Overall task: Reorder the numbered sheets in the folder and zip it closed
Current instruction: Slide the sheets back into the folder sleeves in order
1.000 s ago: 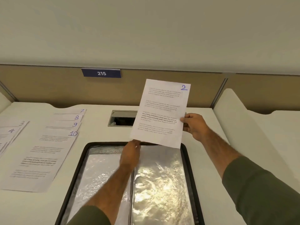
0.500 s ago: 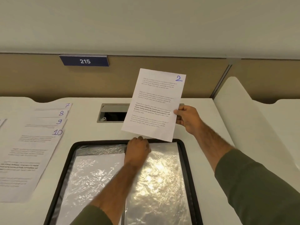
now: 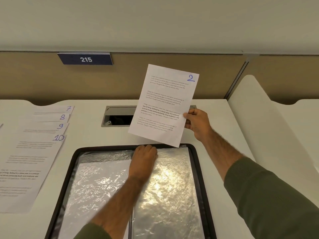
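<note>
On the white worktop (image 3: 89,135), my left fingers (image 3: 146,149) have just left sheet 2 (image 3: 164,104) and dropped to the open folder's (image 3: 107,147) far edge, curled on a sleeve; whether they pinch it I cannot tell. My right fingers (image 3: 192,113) alone pinch the sheet's right edge, holding it above the folder, so I judge sleeving comes next.

White desk (image 3: 82,135) with recessed grey cable hatch (image 3: 119,116) at back centre, dark inside. Tan partition panel (image 3: 34,78) behind desk, blue plate (image 3: 85,59) reading 215 at its top edge. White curved side divider (image 3: 250,118) at right. Pale wall (image 3: 155,23) above.
</note>
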A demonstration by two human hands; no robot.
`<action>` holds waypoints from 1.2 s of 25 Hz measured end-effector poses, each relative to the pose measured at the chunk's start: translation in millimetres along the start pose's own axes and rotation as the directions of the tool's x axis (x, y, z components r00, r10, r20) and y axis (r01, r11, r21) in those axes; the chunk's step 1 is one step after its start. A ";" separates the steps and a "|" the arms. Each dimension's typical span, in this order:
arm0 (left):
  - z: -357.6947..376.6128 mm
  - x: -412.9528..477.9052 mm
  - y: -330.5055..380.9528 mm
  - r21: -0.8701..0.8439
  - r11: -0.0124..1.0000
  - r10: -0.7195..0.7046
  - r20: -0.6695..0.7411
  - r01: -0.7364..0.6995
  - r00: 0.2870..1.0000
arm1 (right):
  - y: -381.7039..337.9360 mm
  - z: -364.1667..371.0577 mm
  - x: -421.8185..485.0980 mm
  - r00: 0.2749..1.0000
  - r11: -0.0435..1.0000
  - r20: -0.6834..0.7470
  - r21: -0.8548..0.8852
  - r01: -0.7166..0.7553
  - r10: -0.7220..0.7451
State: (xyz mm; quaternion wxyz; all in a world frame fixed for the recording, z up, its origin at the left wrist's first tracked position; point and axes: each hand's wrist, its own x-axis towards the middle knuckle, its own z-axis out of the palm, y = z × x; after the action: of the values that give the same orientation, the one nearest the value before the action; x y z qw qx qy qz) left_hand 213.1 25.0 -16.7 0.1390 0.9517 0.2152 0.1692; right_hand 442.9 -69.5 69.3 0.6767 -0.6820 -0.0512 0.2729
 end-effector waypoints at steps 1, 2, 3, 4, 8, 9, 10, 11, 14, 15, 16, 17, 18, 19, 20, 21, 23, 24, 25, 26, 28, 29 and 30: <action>-0.3 0.1 1.5 0.006 1.000 -0.004 -0.008 0.004 1.000 | 0.9 0.4 -0.4 1.000 1.000 -0.009 0.002 0.005 -0.005; -0.3 -0.1 2.5 0.013 1.000 -0.004 -0.003 0.004 1.000 | 1.7 0.8 -0.7 1.000 1.000 -0.017 0.006 0.009 -0.009; -0.1 -0.2 2.6 0.016 1.000 0.000 0.010 0.000 1.000 | 2.4 1.3 -1.1 1.000 1.000 -0.021 0.011 0.012 -0.012; 0.7 -0.1 1.0 0.015 1.000 0.002 0.026 -0.002 1.000 | 3.3 1.7 -1.3 1.000 1.000 -0.021 0.017 0.014 -0.013; 4.5 -1.6 -4.3 -0.018 1.000 -0.001 0.056 0.002 0.998 | 8.7 0.7 -2.6 0.999 0.999 -0.028 0.022 0.031 -0.030; 5.0 -1.9 -4.1 -0.031 1.000 -0.001 0.057 0.003 0.998 | 10.3 0.0 -2.7 0.999 0.999 -0.030 0.028 0.034 -0.033; 5.5 -1.9 -4.1 -0.041 0.999 0.001 0.056 0.001 0.998 | 12.1 -0.5 -2.3 0.999 0.999 -0.033 0.036 0.034 -0.033; 5.8 -1.5 -4.2 -0.049 0.999 0.004 0.061 -0.001 0.998 | 13.0 -1.1 -2.2 0.999 0.999 -0.035 0.043 0.033 -0.032; 6.5 -0.5 -5.8 -0.057 0.998 0.013 0.109 -0.006 0.994 | 13.2 -1.1 -2.4 0.999 0.998 -0.037 0.060 0.032 -0.030; 7.2 -1.4 -6.1 -0.053 0.998 0.022 0.122 -0.016 0.992 | 12.9 -0.4 -2.8 0.999 0.997 -0.031 0.072 0.032 -0.030; 8.7 -2.9 -6.4 -0.049 0.998 0.035 0.118 -0.029 0.992 | 13.0 0.4 -3.4 0.999 0.996 -0.024 0.085 0.034 -0.032; 9.7 -4.7 -6.5 -0.047 0.998 0.046 0.101 -0.041 0.994 | 13.2 1.8 -4.2 0.999 0.995 -0.019 0.095 0.034 -0.032; 10.1 -6.7 -6.7 -0.049 0.998 0.050 0.069 -0.047 0.996 | 14.0 3.0 -4.8 0.999 0.994 -0.018 0.100 0.035 -0.033; 9.0 -8.1 -6.4 -0.056 0.998 0.044 0.034 -0.042 0.998 | 15.2 4.1 -5.3 0.999 0.995 -0.016 0.098 0.035 -0.034; 7.6 -8.6 -6.0 -0.063 0.998 0.030 0.007 -0.030 1.000 | 16.9 4.7 -5.5 0.999 0.995 -0.014 0.093 0.034 -0.033; 5.3 -8.2 -5.6 -0.065 0.998 0.014 -0.003 -0.014 1.000 | 18.6 4.7 -5.9 0.999 0.996 -0.013 0.086 0.033 -0.032; 0.1 -5.3 -4.2 -0.054 0.998 -0.005 0.011 0.006 1.000 | 21.7 3.5 -7.2 0.999 0.997 -0.012 0.073 0.031 -0.030; -2.3 -3.9 -3.6 -0.062 0.998 -0.012 0.026 0.014 1.000 | 23.2 2.2 -7.8 1.000 0.997 -0.014 0.071 0.027 -0.026; -5.4 -2.4 -2.3 -0.087 0.996 -0.024 0.053 0.029 0.998 | 24.1 1.0 -8.6 1.000 0.997 -0.019 0.071 0.023 -0.022; -7.9 -0.8 -1.3 -0.123 0.991 -0.041 0.087 0.051 0.995 | 24.5 -0.6 -9.2 1.000 0.997 -0.024 0.070 0.019 -0.017; -11.7 2.5 0.0 -0.190 0.976 -0.083 0.142 0.109 0.986 | 23.3 -4.5 -10.7 0.999 0.998 -0.034 0.060 0.021 -0.019; -13.9 4.6 0.3 -0.215 0.967 -0.102 0.158 0.135 0.982 | 22.2 -6.7 -11.0 0.999 0.998 -0.039 0.056 0.025 -0.023; -15.5 6.6 0.3 -0.231 0.961 -0.116 0.168 0.154 0.979 | 20.5 -9.1 -11.0 0.998 0.998 -0.047 0.053 0.031 -0.028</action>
State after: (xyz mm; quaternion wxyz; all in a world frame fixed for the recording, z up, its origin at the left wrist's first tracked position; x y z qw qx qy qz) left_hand 212.9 30.7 -0.8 0.2818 0.9207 0.2460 0.1108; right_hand 431.5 -84.2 52.5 0.6998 -0.6688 -0.0380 0.2482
